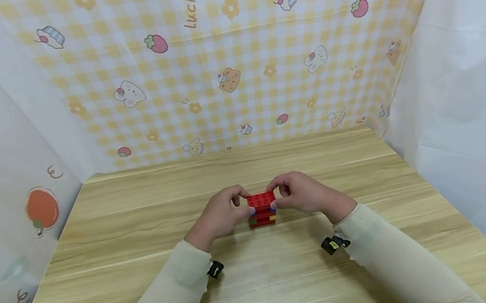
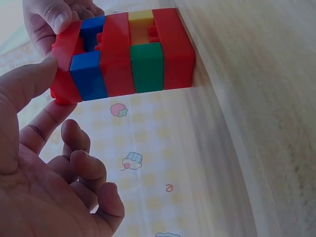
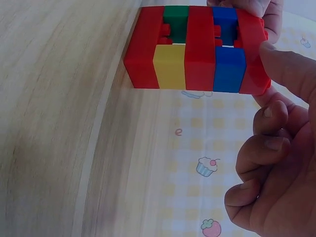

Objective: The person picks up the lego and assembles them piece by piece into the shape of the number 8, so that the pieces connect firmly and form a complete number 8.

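Standing on the table (image 1: 141,221) between my hands, the brick stack (image 1: 262,209) has red layers alternating with blue, green and yellow bricks, and a red brick on top. My left hand (image 1: 221,215) pinches that top brick from one side, my right hand (image 1: 300,194) from the other, fingertips clamped on it. I judge that even pressure from both sides, straight down, should keep the stack from tilting.

Both hands, L (image 1: 220,215) & R (image 1: 302,193), fingertips pinching inward, forearms converging.
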Motion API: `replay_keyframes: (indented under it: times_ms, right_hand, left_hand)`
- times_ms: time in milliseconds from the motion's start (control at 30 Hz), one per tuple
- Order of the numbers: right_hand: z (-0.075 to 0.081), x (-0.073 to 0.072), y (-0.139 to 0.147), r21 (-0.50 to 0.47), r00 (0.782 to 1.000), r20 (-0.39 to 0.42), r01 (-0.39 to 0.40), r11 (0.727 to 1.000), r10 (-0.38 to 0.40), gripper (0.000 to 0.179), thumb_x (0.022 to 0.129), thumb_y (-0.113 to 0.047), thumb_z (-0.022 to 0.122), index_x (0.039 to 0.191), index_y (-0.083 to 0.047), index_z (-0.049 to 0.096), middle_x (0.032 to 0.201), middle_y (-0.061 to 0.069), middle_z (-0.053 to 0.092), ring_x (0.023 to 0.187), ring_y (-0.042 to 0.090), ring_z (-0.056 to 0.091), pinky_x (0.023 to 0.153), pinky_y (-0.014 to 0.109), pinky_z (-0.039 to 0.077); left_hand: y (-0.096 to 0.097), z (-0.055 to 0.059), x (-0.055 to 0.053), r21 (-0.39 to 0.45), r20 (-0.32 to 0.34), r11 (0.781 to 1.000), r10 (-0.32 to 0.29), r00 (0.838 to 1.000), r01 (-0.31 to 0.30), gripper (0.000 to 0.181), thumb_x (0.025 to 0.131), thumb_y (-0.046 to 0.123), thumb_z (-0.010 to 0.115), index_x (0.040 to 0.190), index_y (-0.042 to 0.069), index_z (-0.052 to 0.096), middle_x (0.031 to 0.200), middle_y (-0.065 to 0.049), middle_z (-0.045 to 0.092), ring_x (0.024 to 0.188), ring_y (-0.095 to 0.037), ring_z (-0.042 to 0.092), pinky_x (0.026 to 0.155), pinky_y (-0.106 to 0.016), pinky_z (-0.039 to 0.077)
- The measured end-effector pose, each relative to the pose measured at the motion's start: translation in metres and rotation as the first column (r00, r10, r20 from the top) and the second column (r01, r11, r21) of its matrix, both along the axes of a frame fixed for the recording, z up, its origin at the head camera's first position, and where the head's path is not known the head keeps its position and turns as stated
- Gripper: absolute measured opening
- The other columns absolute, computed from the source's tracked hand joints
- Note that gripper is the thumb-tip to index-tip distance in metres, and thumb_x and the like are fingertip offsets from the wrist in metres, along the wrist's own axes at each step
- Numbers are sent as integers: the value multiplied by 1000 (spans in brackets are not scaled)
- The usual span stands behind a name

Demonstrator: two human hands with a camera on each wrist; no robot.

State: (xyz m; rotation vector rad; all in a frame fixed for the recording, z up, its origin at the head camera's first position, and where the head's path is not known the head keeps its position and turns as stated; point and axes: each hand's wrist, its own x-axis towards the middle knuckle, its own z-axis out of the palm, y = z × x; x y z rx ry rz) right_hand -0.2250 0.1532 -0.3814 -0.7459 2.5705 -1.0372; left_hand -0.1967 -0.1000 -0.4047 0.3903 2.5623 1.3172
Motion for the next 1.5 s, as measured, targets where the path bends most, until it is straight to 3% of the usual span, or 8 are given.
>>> replay_keyframes:
  times_ms: [733, 1133, 1500]
  right_hand:
    - [-5, -2, 4, -19, 1000, 11, 17, 1000, -17, 28, 95, -20, 81, 121, -11, 75, 69, -2, 49, 59, 13, 42, 59, 27, 38]
    - [-3, -8, 1, -20, 999, -6, 33, 999, -33, 32, 95, -21, 81, 125, -11, 75, 70, -1, 51, 62, 14, 44, 59, 28, 39]
    - [-11, -9, 1, -19, 987, -145, 62, 998, -65, 33, 94, -22, 82, 125, -14, 74, 70, -2, 50, 62, 14, 44, 57, 28, 39]
  left_hand:
    - [1, 3, -4, -35, 9, 999, -11, 1000, 11, 22, 95, 29, 77, 114, 22, 69, 105, -7, 52, 68, -18, 45, 59, -32, 39]
    - [-1, 8, -12, -74, 17, 997, 3, 1000, -2, 22, 96, 31, 77, 114, 21, 70, 108, -7, 54, 80, -23, 51, 64, -33, 42]
    - [0, 6, -23, -77, 18, 997, 19, 1000, -18, 27, 99, 34, 73, 123, 21, 70, 101, -7, 53, 76, -22, 51, 63, -32, 40]
